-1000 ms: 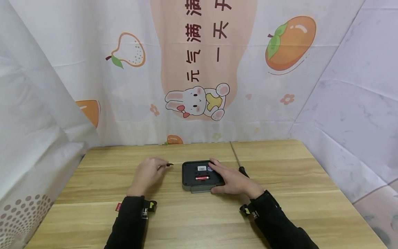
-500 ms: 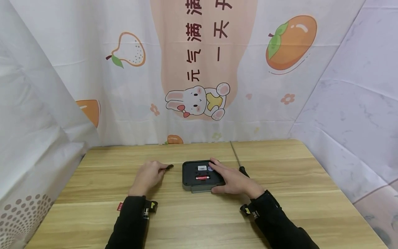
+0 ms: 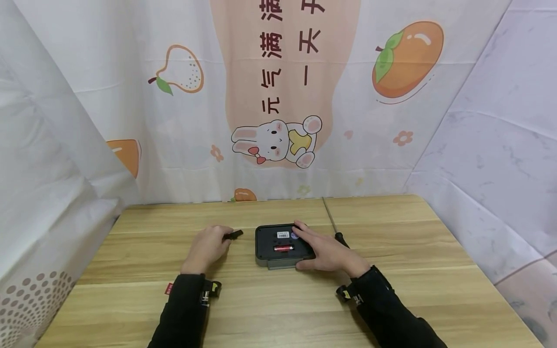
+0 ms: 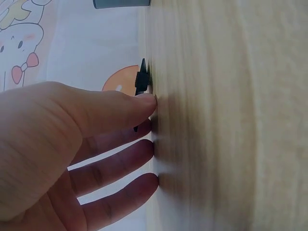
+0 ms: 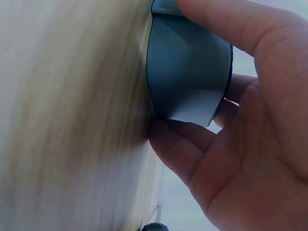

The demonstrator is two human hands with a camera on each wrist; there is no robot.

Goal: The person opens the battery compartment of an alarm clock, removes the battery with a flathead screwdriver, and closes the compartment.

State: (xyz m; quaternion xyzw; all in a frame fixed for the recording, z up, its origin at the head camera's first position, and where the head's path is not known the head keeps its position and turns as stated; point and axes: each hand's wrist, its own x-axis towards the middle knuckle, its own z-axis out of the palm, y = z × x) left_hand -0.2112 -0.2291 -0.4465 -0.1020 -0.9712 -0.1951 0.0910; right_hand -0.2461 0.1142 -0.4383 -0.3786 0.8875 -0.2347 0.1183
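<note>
An alarm clock (image 3: pixel 263 242), dark with grey sides, lies with its black back up in the middle of the table. A red battery (image 3: pixel 284 248) shows in its uncovered slot, below a white label. My right hand (image 3: pixel 326 252) grips the clock's right end, thumb at the near side and fingers over the top and far side. In the right wrist view the clock's grey end (image 5: pixel 190 67) sits within that hand. Left of the clock, my left hand (image 3: pixel 208 249) pinches a small black battery cover (image 3: pixel 235 235) just at the tabletop. Part of the cover is hidden by the thumb (image 4: pixel 125 108).
Behind the right hand lies a screwdriver (image 3: pixel 339 237), its long shaft pointing to the back edge. A small red tag (image 3: pixel 168 288) is beside the left sleeve. A printed curtain (image 3: pixel 187 145) hangs along the table's (image 3: pixel 278 309) back edge.
The battery cover has turned in my left fingers, and more of it shows now. The left hand has shifted slightly down and right. My right hand and the clock have stayed in place.
</note>
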